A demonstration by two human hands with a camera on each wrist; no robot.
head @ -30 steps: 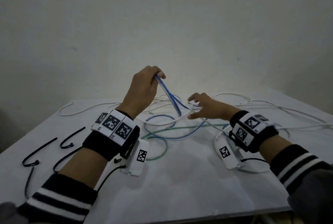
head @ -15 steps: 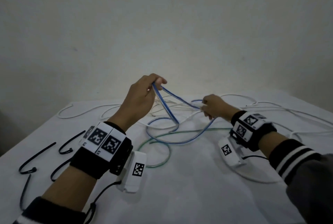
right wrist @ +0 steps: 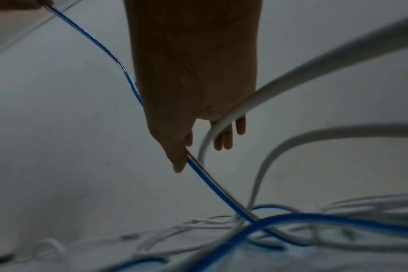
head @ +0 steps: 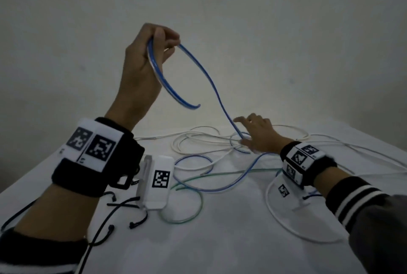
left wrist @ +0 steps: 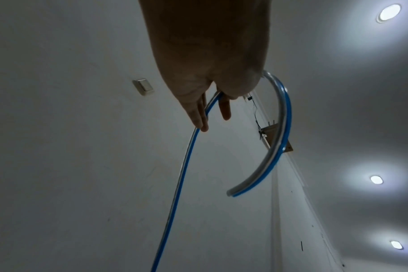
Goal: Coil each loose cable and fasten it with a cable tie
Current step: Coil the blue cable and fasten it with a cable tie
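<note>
My left hand [head: 166,41] is raised high above the table and grips a blue cable [head: 212,85] close to its end. The short free end curls down below the hand. In the left wrist view the fingers [left wrist: 199,117] curl round the blue cable [left wrist: 182,174]. From there the cable slopes down to my right hand [head: 250,132], which hovers low over the tangle with straight, spread fingers. In the right wrist view the thumb [right wrist: 178,158] touches the blue cable [right wrist: 128,77], and a white cable [right wrist: 280,81] crosses the palm. Several black cable ties [head: 137,223] lie at the front left.
A green cable [head: 199,203] loops on the white table [head: 220,247] in front of the blue one. White cables [head: 198,139] tangle at the back middle, and another white loop [head: 284,223] lies at the right, under my right wrist. A pale wall stands behind the table.
My left hand has lifted far up, drawing the blue cable into a tall arc. My right hand has let go of its pinch, opened, and dropped toward the tangle.
</note>
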